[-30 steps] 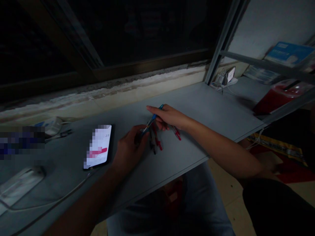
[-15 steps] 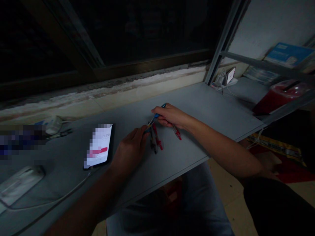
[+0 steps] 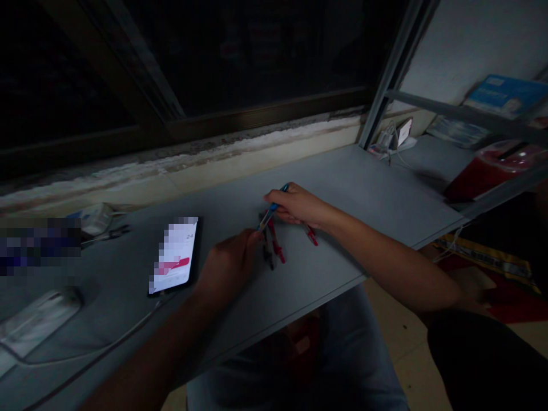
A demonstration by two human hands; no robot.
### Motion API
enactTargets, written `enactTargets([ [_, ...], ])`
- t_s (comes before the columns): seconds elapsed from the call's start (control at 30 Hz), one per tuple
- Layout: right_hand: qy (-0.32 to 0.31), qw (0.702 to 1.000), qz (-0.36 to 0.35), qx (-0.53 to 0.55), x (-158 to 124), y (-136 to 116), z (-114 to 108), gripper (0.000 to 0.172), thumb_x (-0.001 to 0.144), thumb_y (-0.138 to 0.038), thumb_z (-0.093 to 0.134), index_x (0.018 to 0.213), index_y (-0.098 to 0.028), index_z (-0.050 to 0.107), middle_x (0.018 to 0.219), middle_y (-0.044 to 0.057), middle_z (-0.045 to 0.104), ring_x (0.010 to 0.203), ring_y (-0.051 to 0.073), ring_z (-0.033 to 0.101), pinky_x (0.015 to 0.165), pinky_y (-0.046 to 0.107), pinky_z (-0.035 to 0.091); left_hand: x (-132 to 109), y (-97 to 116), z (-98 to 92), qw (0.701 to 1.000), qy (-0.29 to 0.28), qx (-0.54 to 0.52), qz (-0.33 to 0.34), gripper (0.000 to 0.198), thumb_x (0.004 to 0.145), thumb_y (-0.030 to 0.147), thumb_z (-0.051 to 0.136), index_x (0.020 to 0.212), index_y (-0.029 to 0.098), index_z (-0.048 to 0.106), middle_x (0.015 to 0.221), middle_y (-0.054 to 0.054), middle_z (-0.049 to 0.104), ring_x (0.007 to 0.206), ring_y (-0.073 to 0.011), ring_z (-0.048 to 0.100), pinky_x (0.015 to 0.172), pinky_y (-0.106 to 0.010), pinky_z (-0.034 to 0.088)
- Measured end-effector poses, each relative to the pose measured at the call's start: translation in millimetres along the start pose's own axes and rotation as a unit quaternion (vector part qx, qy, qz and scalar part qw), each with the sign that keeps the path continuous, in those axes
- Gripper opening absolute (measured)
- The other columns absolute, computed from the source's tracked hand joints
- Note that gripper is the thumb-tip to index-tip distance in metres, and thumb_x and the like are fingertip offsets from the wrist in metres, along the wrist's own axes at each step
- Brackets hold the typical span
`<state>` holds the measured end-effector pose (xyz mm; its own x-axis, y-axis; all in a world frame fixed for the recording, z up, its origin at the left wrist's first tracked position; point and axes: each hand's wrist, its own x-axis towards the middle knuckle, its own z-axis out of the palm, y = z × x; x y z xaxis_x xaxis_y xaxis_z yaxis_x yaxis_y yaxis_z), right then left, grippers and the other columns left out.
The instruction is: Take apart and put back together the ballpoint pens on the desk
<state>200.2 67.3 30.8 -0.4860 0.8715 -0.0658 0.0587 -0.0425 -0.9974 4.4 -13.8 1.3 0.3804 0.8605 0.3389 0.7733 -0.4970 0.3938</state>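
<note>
A blue pen with a clear barrel [image 3: 268,216] slants between my hands above the desk. My right hand [image 3: 302,204] is closed on its upper, blue end. At the lower end, my left hand [image 3: 231,258] pinches the pen's tip between thumb and fingers; its fingertips are dim and partly blurred. Just beneath the pen lie a black pen [image 3: 268,254] and a red pen [image 3: 277,245], side by side. Another red pen [image 3: 311,235] sticks out from under my right hand, its other end hidden.
On the grey desk [image 3: 342,177], a lit phone [image 3: 174,257] lies left of my left hand, its cable [image 3: 128,334] running left. A white device [image 3: 38,322] sits at the left edge. Behind the metal frame at right stand a red container [image 3: 483,168] and a blue box [image 3: 507,94].
An orange bit of the pen near my left fingers no longer shows, and those fingers sit slightly lower and further right. My right hand keeps its grip. The view has shifted slightly.
</note>
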Motion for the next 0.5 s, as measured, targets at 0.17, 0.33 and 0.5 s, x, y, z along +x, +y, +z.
enactTargets([
  [0.17, -0.113, 0.988, -0.091, -0.057, 2, -2, -16, 0.038, 0.092, -0.030, 0.067, 0.062, -0.018, 0.049, 0.044, -0.009, 0.047, 0.037, 0.004, 0.040, 0.038, 0.015, 0.031, 0, -1, 2.6, 0.989, -0.022, -0.135, -0.060, 0.047, 0.109, 0.041, 0.033, 0.096, 0.016, 0.071, 0.054, 0.005, 0.050, 0.043, -0.0119, 0.048, 0.047, -0.024, 0.037],
  [0.33, -0.077, 0.987, -0.087, -0.111, 8, -2, -36, 0.033, 0.093, -0.043, 0.069, 0.077, -0.016, 0.058, 0.059, -0.005, 0.057, 0.049, 0.006, 0.052, 0.046, 0.017, 0.038, 4, -8, 1.8, 0.994, -0.014, -0.089, -0.061, 0.042, 0.107, 0.040, 0.038, 0.098, 0.016, 0.072, 0.058, 0.004, 0.055, 0.046, -0.0124, 0.052, 0.048, -0.024, 0.037],
  [0.5, -0.107, 0.984, -0.095, -0.106, 14, -2, -48, 0.021, 0.083, -0.019, 0.079, 0.090, -0.015, 0.059, 0.068, -0.006, 0.061, 0.055, 0.006, 0.055, 0.052, 0.018, 0.042, 7, -10, 0.2, 0.997, -0.012, -0.049, -0.065, 0.040, 0.105, 0.038, 0.039, 0.099, 0.016, 0.072, 0.059, 0.002, 0.062, 0.044, -0.0130, 0.052, 0.046, -0.024, 0.035],
])
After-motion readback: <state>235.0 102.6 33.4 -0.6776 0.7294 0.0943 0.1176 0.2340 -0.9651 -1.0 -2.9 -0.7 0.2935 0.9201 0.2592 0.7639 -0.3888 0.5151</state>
